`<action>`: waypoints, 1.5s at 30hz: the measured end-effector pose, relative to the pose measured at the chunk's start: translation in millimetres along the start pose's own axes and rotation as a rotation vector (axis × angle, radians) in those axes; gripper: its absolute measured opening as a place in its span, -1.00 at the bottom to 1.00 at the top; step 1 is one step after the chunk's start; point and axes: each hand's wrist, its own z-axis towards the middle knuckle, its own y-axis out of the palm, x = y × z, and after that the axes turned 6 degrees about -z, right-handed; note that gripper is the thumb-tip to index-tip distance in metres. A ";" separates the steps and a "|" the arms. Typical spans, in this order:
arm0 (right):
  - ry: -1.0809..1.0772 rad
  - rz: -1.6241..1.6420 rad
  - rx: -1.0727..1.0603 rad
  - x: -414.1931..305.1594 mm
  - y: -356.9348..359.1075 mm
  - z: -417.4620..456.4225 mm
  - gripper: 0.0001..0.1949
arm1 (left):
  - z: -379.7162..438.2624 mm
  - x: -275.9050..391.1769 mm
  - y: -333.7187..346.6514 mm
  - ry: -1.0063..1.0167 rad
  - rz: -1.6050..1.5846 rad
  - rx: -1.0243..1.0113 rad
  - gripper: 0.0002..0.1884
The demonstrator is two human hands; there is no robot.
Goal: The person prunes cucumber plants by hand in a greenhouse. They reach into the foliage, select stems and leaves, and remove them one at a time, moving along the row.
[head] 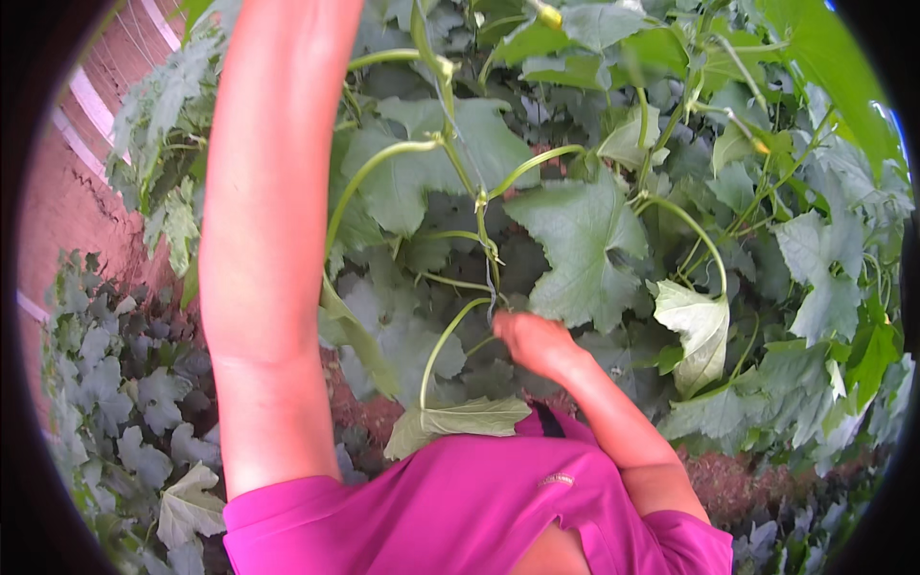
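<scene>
My right hand (535, 341) is closed at the lower end of a grey twine (491, 291), low on a climbing vine. The twine winds around the green vine stem (480, 215) and runs up past the top of the view. What lies inside the fist is hidden. My left forearm (273, 180) reaches straight up along the left of the stem, and its hand is out of view beyond the top edge. Beside my right hand hangs a broad lobed leaf (586, 244). A paler leaf (456, 424) on a curved stalk touches my magenta shirt (460, 503).
Dense foliage (819, 244) fills the right side, with yellow flower buds (550, 16) near the top. Another drooping pale leaf (697, 334) hangs right of my hand. Lower plants (108, 388) grow at left, beside reddish soil (86, 215) with white strips (90, 108).
</scene>
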 end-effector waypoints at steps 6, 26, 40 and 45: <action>-0.670 0.327 0.183 -71.6 -131.4 -55.1 -0.65 | -32.9 -32.6 -18.9 -0.027 0.076 0.013 -0.89; -0.554 0.217 0.892 -157.9 -294.8 57.4 -0.74 | -73.6 -28.5 -37.5 -0.105 -0.156 -0.071 -0.78; -1.033 0.318 1.175 -171.2 -300.0 17.9 -0.86 | -37.6 -39.9 -45.8 -0.222 -0.093 -0.091 -0.65; -0.793 -0.087 1.031 -150.3 -272.7 30.1 -0.87 | -36.0 -25.8 -35.7 -0.146 0.140 -0.185 -0.69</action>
